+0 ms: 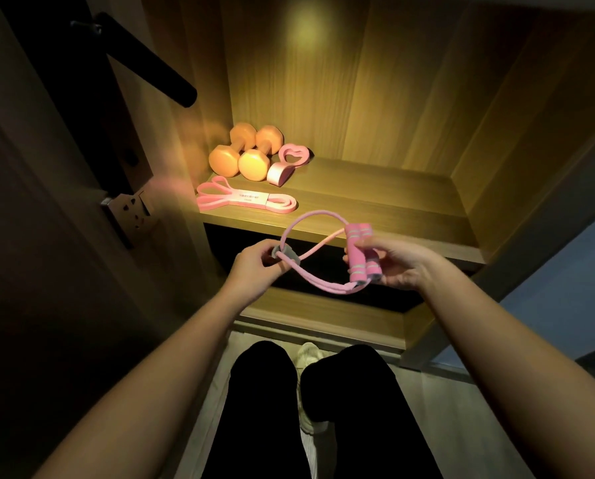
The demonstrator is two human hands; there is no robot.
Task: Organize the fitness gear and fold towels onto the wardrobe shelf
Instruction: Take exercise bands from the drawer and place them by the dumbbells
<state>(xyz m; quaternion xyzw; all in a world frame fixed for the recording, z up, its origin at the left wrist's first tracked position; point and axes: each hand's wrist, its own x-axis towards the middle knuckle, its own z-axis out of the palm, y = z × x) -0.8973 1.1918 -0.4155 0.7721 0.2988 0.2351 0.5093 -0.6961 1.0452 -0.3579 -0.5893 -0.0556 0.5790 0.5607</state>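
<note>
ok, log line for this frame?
left grip: pinches grey joint of pink tube | right grip: holds its foam handles | shelf: dumbbells, flat band | pink tube: not yet shelved

Black door handle upper L, wall socket below, white shoe btm.

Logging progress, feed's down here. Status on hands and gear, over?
Left hand pinches figure-8 resistance tube by grey joint; right hand grips its foam handles. Tube held before wardrobe shelf, not yet placed. Dumbbells, flat band on shelf's left.
</note>
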